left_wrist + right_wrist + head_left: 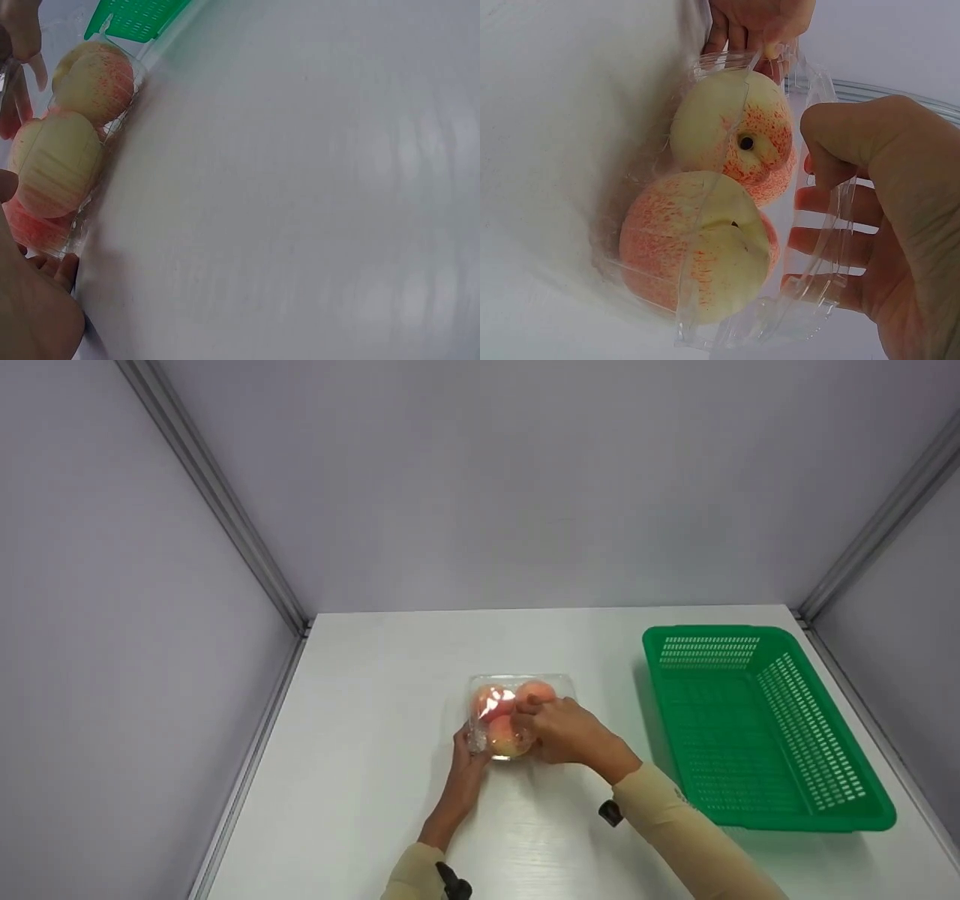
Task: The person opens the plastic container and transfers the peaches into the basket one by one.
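Note:
A clear plastic clamshell box (pixel 517 678) with several pink-and-yellow peaches (pixel 506 735) in it sits on the white table. My left hand (pixel 466 765) grips the box at its near left corner; in the left wrist view its fingertips (pixel 66 270) curl at the lower edge. From the right, my right hand (pixel 566 731) reaches over the box. In the right wrist view its thumb and fingers pinch the clear lid (pixel 838 244), which stands tilted up beside the peaches. Two peaches show closest there, each with a dimple facing the camera.
To the right on the table (pixel 360 720) stands a green plastic basket (pixel 750 823) with slotted sides. Grey-white panels (pixel 480 495) with metal corner posts rise behind the table and at both sides.

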Demonstrator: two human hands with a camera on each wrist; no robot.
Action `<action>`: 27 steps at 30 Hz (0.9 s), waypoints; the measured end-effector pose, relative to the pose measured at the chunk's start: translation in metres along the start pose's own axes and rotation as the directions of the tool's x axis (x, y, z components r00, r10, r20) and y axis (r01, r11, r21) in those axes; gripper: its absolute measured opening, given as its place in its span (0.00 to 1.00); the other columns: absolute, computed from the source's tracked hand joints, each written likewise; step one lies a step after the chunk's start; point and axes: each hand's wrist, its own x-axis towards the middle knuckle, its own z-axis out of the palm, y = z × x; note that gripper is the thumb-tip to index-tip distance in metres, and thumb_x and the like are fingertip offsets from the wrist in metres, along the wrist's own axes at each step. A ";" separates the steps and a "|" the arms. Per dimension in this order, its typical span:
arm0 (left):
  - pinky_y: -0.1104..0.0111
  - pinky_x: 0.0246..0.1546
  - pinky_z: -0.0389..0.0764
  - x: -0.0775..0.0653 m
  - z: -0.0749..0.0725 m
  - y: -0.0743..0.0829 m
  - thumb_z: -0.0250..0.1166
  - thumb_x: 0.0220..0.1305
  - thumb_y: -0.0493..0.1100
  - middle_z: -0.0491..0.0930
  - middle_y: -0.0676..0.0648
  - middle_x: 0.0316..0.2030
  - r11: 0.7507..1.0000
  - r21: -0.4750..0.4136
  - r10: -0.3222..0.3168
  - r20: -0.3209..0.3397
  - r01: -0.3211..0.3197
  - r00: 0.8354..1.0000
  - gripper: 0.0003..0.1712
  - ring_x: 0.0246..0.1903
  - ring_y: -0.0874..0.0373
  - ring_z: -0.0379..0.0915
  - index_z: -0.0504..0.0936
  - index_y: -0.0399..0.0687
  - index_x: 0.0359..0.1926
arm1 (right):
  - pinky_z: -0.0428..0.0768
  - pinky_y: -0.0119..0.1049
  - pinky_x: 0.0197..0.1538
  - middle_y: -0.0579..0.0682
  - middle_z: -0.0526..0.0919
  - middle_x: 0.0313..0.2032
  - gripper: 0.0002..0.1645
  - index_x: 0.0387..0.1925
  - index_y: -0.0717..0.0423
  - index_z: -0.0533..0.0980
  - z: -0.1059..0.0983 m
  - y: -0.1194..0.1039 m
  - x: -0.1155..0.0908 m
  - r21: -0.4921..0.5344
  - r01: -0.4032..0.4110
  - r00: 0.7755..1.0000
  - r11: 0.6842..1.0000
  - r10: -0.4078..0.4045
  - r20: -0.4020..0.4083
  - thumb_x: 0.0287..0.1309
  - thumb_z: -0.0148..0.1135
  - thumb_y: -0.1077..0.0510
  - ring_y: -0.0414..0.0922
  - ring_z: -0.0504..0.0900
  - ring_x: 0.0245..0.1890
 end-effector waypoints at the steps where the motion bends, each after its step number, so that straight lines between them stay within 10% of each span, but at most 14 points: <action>1: 0.40 0.84 0.45 0.000 0.000 0.000 0.54 0.80 0.50 0.47 0.35 0.84 1.000 0.004 0.000 -0.001 0.000 1.000 0.41 0.85 0.38 0.38 0.48 0.44 0.83 | 0.81 0.40 0.26 0.45 0.88 0.41 0.16 0.44 0.52 0.85 0.000 0.000 0.000 0.004 -0.004 1.000 1.000 0.004 0.006 0.53 0.78 0.63 0.45 0.76 0.28; 20: 0.43 0.78 0.62 0.002 0.001 -0.003 0.52 0.77 0.48 0.52 0.34 0.81 1.000 0.024 -0.002 -0.007 0.002 1.000 0.41 0.80 0.38 0.52 0.47 0.43 0.83 | 0.80 0.40 0.28 0.45 0.90 0.41 0.17 0.44 0.53 0.86 -0.006 0.008 0.001 0.099 0.002 1.000 0.995 -0.001 -0.011 0.51 0.74 0.67 0.44 0.81 0.28; 27: 0.41 0.83 0.52 0.000 0.000 -0.005 0.49 0.79 0.41 0.50 0.36 0.84 1.000 0.014 0.025 -0.013 -0.025 1.000 0.36 0.84 0.37 0.42 0.50 0.40 0.82 | 0.89 0.52 0.50 0.56 0.89 0.57 0.26 0.59 0.55 0.86 -0.031 0.025 0.005 0.226 -0.186 0.983 0.956 0.183 0.033 0.58 0.71 0.66 0.47 0.87 0.32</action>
